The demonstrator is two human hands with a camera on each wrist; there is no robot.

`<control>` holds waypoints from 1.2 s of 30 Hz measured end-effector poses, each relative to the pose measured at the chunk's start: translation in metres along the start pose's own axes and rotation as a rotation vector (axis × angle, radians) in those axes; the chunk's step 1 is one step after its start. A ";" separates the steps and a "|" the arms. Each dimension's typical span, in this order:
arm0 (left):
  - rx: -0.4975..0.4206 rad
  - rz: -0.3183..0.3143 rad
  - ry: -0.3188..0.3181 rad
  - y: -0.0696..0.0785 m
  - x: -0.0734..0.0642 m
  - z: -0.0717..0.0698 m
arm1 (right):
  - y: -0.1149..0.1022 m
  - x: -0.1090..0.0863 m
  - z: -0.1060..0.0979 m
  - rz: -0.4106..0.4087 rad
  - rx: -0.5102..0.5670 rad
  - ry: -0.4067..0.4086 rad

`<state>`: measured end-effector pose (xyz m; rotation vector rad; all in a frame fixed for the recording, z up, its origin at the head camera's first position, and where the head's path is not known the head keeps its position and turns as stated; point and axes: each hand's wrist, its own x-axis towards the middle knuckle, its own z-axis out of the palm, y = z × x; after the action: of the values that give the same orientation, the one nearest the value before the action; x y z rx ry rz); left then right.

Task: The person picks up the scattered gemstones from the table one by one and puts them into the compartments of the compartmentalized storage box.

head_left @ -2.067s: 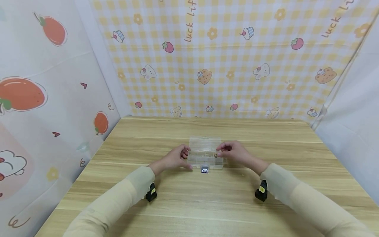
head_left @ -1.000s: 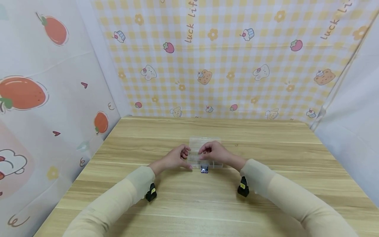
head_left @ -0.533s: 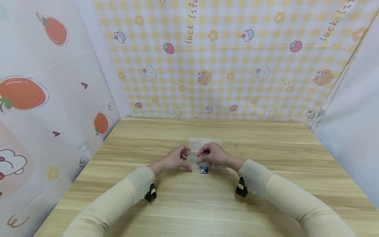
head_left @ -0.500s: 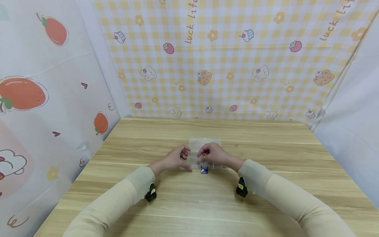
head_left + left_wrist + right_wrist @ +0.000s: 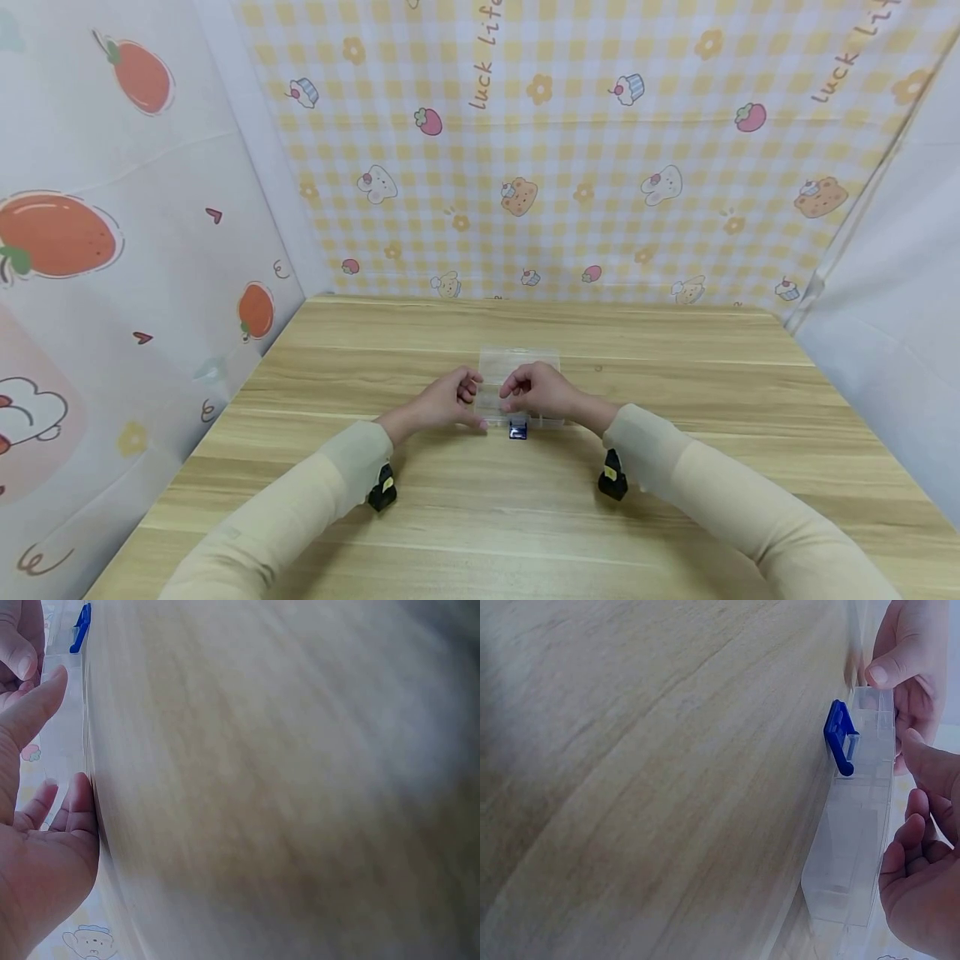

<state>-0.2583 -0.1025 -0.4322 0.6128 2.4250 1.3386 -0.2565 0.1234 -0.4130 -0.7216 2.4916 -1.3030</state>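
Observation:
On the table lies a clear plastic compartment box (image 5: 491, 408) with its lid (image 5: 495, 363) raised behind it. A blue latch (image 5: 840, 735) hangs at its front edge. My left hand (image 5: 442, 402) grips the box's left end, thumb at the front corner and fingers toward the back. Above the compartments is my right hand (image 5: 543, 390), hiding much of the box. Its thumb (image 5: 934, 765) and index finger point down toward the left compartments. Whether a small thing is between those fingertips cannot be told.
The wooden table (image 5: 480, 517) reaches to a yellow checked cloth (image 5: 585, 150) at the back. White printed cloth (image 5: 150, 250) hangs at the left. A black wrist camera (image 5: 382, 490) sits under the left sleeve, another (image 5: 612, 475) under the right.
My right hand has moved left from the box's right end to over its left compartments, then stayed nearly still. A small brass-coloured thing near its fingertips earlier is no longer visible. My left hand has not moved.

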 end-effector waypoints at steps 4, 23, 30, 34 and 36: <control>0.003 0.005 0.000 -0.001 0.000 0.000 | 0.000 0.000 0.000 0.000 -0.002 0.003; -0.005 -0.007 0.003 0.001 0.000 0.001 | -0.003 -0.016 -0.021 0.009 -0.032 0.082; -0.007 -0.015 0.005 -0.001 0.002 0.001 | 0.006 -0.029 -0.034 0.033 -0.016 0.108; -0.004 -0.021 0.007 -0.002 0.002 0.001 | 0.011 -0.037 -0.041 0.032 -0.017 0.129; 0.000 -0.021 0.010 -0.003 0.003 0.001 | 0.013 -0.042 -0.044 0.023 -0.014 0.138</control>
<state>-0.2608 -0.1021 -0.4351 0.5803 2.4323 1.3361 -0.2438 0.1823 -0.3992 -0.6236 2.6101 -1.3721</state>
